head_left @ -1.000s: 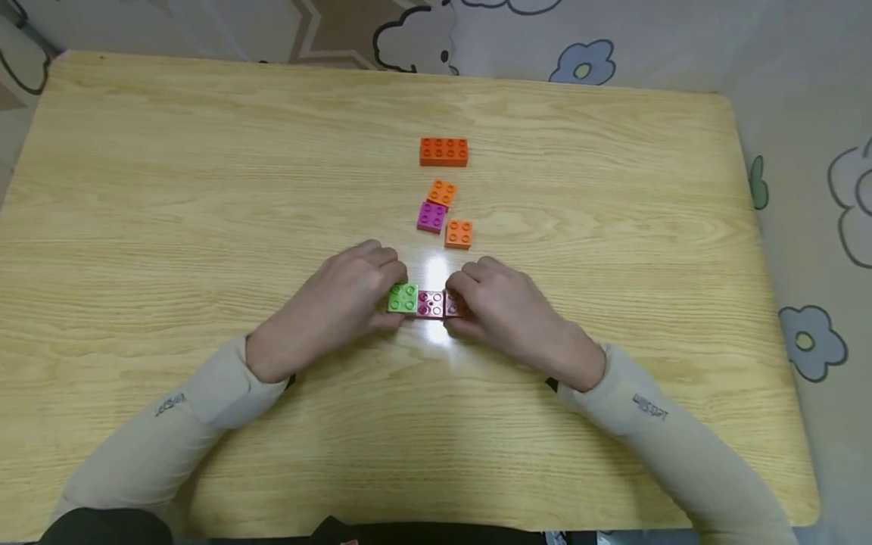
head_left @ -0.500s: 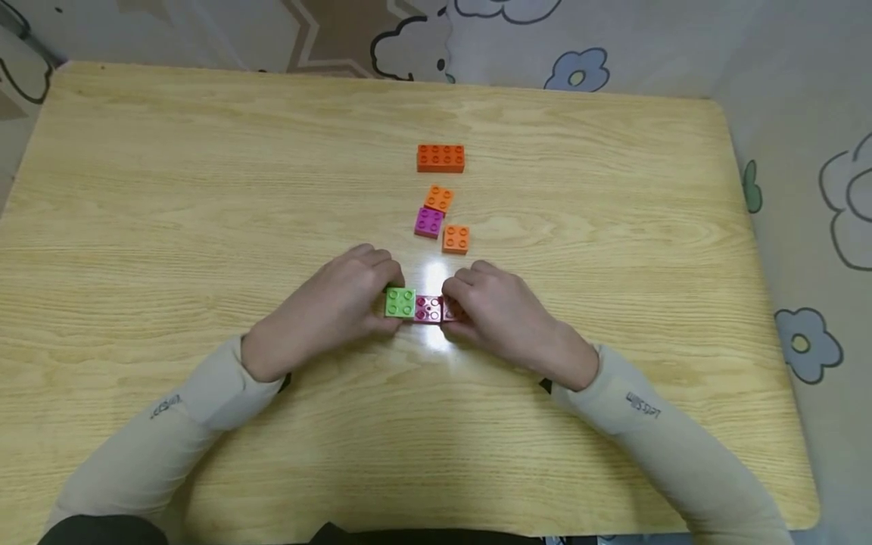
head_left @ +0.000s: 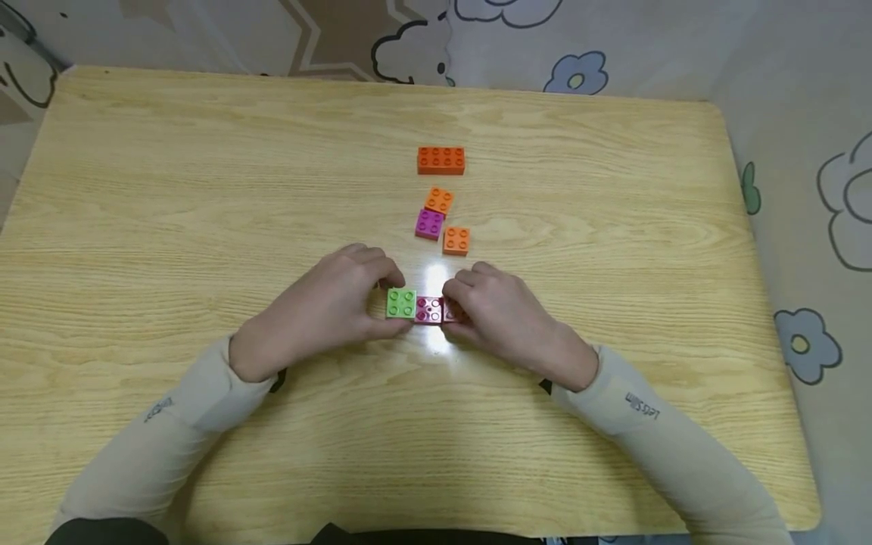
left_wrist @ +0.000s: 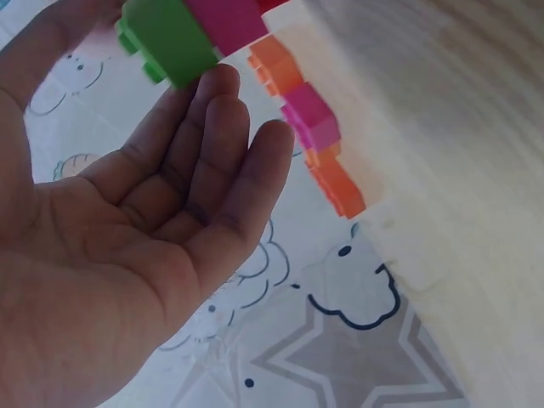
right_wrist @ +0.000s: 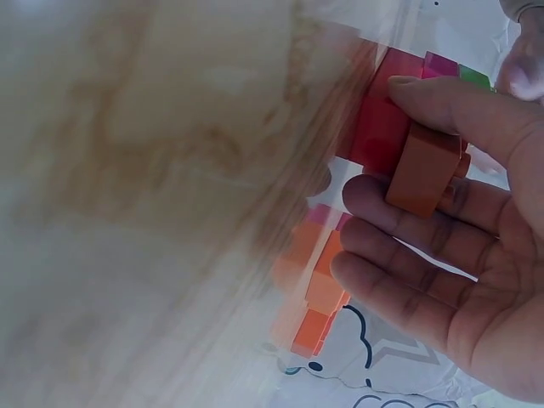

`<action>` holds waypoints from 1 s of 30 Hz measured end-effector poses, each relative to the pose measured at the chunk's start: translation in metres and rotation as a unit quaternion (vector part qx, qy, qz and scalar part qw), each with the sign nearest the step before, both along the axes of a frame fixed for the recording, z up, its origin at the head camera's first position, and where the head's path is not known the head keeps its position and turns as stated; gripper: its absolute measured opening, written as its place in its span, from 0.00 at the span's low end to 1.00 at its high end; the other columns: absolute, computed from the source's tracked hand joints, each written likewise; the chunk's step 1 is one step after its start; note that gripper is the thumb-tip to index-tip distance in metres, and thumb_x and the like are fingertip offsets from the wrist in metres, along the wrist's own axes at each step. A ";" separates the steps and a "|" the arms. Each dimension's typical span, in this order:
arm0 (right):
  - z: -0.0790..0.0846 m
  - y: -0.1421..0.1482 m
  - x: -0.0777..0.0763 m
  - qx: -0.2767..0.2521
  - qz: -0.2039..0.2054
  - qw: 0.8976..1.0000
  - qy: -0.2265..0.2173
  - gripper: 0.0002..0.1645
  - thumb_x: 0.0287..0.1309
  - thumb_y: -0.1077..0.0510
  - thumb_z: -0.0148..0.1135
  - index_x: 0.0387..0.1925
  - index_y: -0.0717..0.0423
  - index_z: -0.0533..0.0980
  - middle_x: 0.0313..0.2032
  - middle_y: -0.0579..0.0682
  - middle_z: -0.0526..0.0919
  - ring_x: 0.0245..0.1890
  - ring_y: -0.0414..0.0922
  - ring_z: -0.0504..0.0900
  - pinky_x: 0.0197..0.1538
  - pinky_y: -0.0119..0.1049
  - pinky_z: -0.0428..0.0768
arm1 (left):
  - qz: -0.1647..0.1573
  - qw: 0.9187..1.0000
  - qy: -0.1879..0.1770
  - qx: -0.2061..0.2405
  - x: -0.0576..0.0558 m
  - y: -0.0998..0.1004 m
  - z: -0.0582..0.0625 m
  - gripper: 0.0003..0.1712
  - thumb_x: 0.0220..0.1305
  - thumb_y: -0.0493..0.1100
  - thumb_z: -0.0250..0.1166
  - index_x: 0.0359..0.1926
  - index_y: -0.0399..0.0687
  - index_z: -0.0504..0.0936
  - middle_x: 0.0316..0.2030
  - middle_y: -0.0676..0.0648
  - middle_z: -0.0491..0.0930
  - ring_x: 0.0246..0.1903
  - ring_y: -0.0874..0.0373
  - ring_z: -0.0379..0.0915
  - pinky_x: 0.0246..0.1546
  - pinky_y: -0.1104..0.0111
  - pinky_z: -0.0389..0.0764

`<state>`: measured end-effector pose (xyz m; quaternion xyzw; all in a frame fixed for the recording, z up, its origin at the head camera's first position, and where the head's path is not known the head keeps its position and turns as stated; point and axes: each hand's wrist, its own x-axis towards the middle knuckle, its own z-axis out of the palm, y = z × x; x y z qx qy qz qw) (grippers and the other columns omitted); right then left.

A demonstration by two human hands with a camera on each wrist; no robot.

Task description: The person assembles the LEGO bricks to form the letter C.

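Note:
In the head view, a short row of toy building bricks lies between my hands: a light green brick (head_left: 400,303) at its left end, then a glossy magenta-red brick (head_left: 428,309). My left hand (head_left: 327,303) is parted around the green one, thumb in front and fingers behind, with a gap beside the brick. My right hand (head_left: 507,318) pinches the right end, largely covering it. The right wrist view reveals a brown-orange brick (right_wrist: 423,170) between thumb and fingers, against a red brick (right_wrist: 381,136). From the left wrist, the fingers (left_wrist: 228,127) reach just under the green brick (left_wrist: 170,42).
Beyond the hands, an orange brick (head_left: 456,241), a purple brick (head_left: 429,225) and another orange brick (head_left: 439,200) lie close together. Farther back is a longer red-orange brick (head_left: 440,161). The wooden table (head_left: 204,189) meets a patterned wall (head_left: 654,45) at its far edge.
My left hand has loosened from the green brick and drawn slightly left, its fingers spreading. The right hand keeps its grip. The whole head view has shifted a little.

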<state>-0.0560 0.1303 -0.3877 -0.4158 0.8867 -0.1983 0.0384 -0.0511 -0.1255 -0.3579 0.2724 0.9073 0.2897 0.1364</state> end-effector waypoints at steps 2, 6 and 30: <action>-0.001 0.000 0.000 -0.002 0.000 1.000 0.002 0.16 0.54 0.59 0.82 0.30 0.55 0.78 0.26 0.44 0.75 0.30 0.46 0.74 0.31 0.39 0.77 | 0.014 1.000 -0.002 0.009 -0.001 0.000 0.005 0.26 0.59 0.50 0.85 0.50 0.37 0.89 0.43 0.44 0.87 0.48 0.48 0.80 0.54 0.53 0.80; -0.001 0.001 -0.001 0.006 -0.002 1.000 -0.001 0.16 0.55 0.58 0.82 0.30 0.55 0.78 0.26 0.44 0.75 0.30 0.46 0.74 0.32 0.39 0.77 | 0.045 0.999 0.006 0.023 -0.008 0.002 0.012 0.25 0.64 0.48 0.82 0.52 0.34 0.88 0.45 0.41 0.88 0.49 0.46 0.80 0.54 0.53 0.80; 0.000 0.001 0.001 0.018 -0.002 1.000 -0.010 0.16 0.58 0.56 0.83 0.34 0.57 0.81 0.28 0.45 0.78 0.32 0.47 0.77 0.34 0.41 0.80 | 0.101 0.989 -0.044 0.096 -0.061 0.008 -0.015 0.23 0.66 0.42 0.81 0.57 0.37 0.86 0.53 0.42 0.86 0.52 0.47 0.80 0.58 0.55 0.79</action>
